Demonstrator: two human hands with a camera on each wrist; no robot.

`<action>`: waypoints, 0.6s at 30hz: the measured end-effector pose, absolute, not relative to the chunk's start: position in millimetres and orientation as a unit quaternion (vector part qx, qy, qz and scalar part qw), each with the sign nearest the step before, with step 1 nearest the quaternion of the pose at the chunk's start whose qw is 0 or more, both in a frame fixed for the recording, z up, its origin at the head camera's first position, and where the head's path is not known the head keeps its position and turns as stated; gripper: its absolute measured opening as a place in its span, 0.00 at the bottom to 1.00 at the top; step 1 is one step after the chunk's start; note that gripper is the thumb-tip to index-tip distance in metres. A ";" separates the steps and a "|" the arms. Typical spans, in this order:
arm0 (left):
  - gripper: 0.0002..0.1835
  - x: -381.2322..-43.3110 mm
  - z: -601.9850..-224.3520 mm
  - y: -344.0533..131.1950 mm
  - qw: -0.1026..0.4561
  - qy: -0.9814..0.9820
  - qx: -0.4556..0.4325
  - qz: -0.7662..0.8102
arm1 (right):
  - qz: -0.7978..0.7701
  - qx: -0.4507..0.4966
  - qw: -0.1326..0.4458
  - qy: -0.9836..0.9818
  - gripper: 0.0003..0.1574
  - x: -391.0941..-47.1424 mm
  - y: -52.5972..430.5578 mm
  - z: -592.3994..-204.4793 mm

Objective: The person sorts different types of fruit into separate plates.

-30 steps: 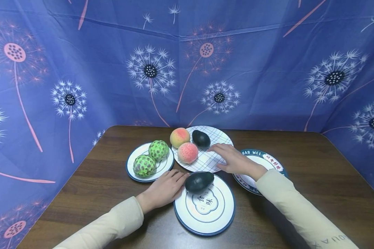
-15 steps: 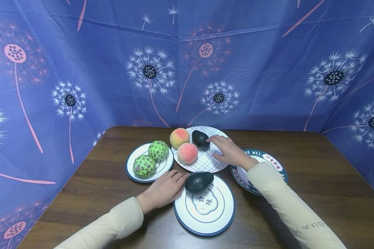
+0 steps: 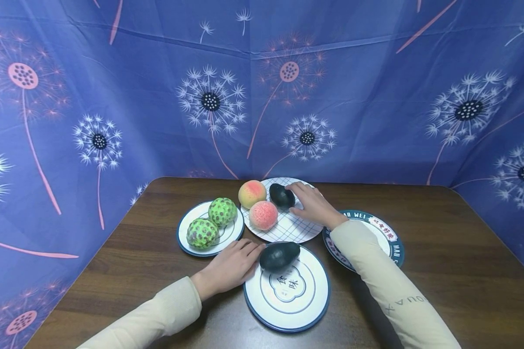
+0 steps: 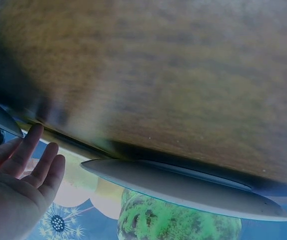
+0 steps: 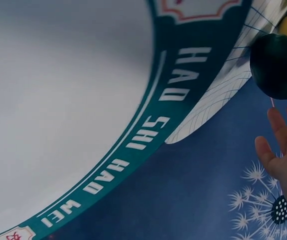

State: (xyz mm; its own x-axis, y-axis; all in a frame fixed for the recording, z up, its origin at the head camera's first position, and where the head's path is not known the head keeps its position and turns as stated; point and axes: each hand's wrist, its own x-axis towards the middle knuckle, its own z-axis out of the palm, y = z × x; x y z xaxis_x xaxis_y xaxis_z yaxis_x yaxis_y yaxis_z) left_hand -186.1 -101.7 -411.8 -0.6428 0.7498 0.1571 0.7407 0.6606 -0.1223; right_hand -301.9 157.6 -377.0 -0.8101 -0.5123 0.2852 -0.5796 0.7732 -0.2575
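On the checked plate (image 3: 295, 231) lies a dark avocado (image 3: 281, 196) beside two peaches, one yellow-red (image 3: 252, 194) and one pink (image 3: 263, 215). My right hand (image 3: 312, 203) hovers over that plate's right side, its fingertips close to this avocado; in the right wrist view the fingers (image 5: 282, 131) are spread with nothing between them. A second avocado (image 3: 280, 257) rests near the back of the front plate (image 3: 288, 317). My left hand (image 3: 230, 266) lies at this plate's left rim, fingertips right by the avocado. The left wrist view shows its fingers (image 4: 47, 167) loosely extended.
A blue-rimmed plate (image 3: 187, 215) at the left carries two green, dark-spotted round fruits (image 3: 202, 232). At the right, a plate with a lettered green rim (image 3: 397, 249) lies partly under my right forearm. A blue dandelion-print cloth (image 3: 357, 121) hangs behind the wooden table (image 3: 126, 261).
My right hand has moved left and away from me over the checked plate, up to the avocado there. The left hand has stayed at the front plate's rim.
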 end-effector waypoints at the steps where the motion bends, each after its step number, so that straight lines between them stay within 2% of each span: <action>1: 0.24 -186.0 -411.7 -101.7 0.097 -0.906 -0.412 0.023 | 0.169 0.292 0.101 -0.936 0.38 -303.5 156.0 -377.0; 18: 0.24 -184.8 -410.2 -101.3 0.096 -0.906 -0.411 0.022 | 0.155 0.271 0.079 -0.947 0.41 -316.1 136.3 -381.7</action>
